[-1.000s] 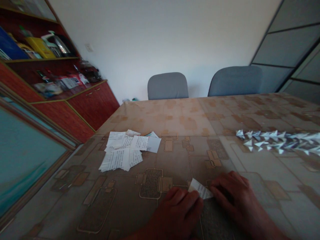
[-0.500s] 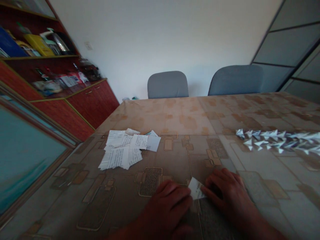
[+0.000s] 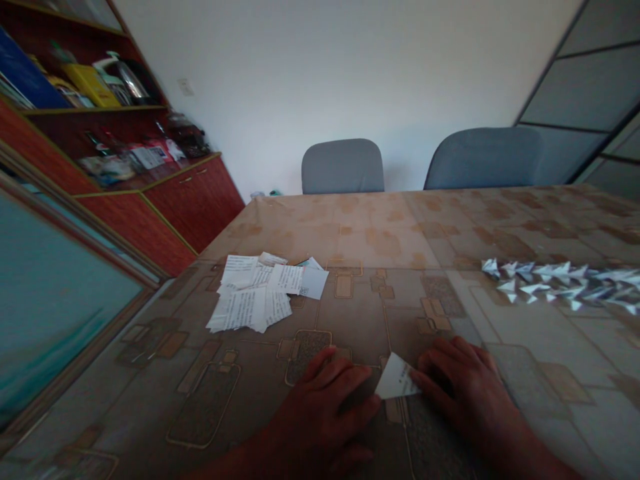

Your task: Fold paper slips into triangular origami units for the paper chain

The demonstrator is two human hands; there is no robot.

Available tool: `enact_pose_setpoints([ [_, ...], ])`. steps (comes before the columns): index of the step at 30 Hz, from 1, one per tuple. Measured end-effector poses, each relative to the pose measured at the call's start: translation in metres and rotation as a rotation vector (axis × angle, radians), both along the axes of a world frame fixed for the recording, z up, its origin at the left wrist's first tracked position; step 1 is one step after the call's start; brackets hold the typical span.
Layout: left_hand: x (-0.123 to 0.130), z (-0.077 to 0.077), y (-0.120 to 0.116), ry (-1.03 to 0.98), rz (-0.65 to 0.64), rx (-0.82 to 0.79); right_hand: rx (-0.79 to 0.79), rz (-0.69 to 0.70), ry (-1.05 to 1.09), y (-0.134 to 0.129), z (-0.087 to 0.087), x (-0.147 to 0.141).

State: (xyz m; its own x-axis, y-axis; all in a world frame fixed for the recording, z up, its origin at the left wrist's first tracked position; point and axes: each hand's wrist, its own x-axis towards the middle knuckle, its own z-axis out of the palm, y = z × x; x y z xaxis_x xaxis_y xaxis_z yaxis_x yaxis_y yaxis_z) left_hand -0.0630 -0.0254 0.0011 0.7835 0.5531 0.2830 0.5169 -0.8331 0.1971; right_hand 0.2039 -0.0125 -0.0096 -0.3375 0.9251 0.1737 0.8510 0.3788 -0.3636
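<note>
A small folded piece of printed paper (image 3: 397, 377) lies on the table between my hands, roughly triangular with its point facing away. My right hand (image 3: 463, 380) has its fingers curled, and its thumb and fingertips close on the paper's right corner. At the left corner, my left hand (image 3: 330, 407) is open with its fingers apart. Its thumb is at or very near the paper's edge; I cannot tell whether they touch. Further off to the left is a loose pile of printed paper slips (image 3: 245, 303). Two rows of folded paper pieces (image 3: 545, 273) stand at the right.
A patterned tablecloth (image 3: 365, 233) covers the large table. Two grey chairs (image 3: 343, 167) stand at its far edge, before a white wall. On the left, a red-brown cabinet (image 3: 195, 200) holds a kettle (image 3: 131, 81), bottles and bags.
My left hand has loosened from the paper and moved slightly left, its fingers spreading. More of the paper's left side shows. The whole view has shifted a little.
</note>
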Motion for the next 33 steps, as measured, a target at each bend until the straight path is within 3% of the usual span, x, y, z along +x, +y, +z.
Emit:
enact_pose_setpoints([
  [7, 0.019, 0.004, 0.012, -0.023, -0.130, 0.088, 0.050, -0.026, -0.011, 0.001, 0.001, -0.004],
  [16, 0.028, -0.004, 0.018, -0.024, -0.118, 0.145, 0.177, -0.059, 0.100, -0.007, -0.014, 0.008],
  [22, 0.038, -0.008, 0.020, -0.043, -0.021, 0.150, 0.166, -0.048, 0.095, -0.008, -0.010, 0.005],
  [28, 0.050, -0.010, 0.024, -0.046, 0.038, 0.219, 0.079, 0.098, 0.127, -0.003, 0.005, 0.006],
  [33, 0.054, -0.008, 0.026, -0.090, 0.027, 0.253, 0.136, 0.216, 0.169, -0.003, 0.014, 0.001],
])
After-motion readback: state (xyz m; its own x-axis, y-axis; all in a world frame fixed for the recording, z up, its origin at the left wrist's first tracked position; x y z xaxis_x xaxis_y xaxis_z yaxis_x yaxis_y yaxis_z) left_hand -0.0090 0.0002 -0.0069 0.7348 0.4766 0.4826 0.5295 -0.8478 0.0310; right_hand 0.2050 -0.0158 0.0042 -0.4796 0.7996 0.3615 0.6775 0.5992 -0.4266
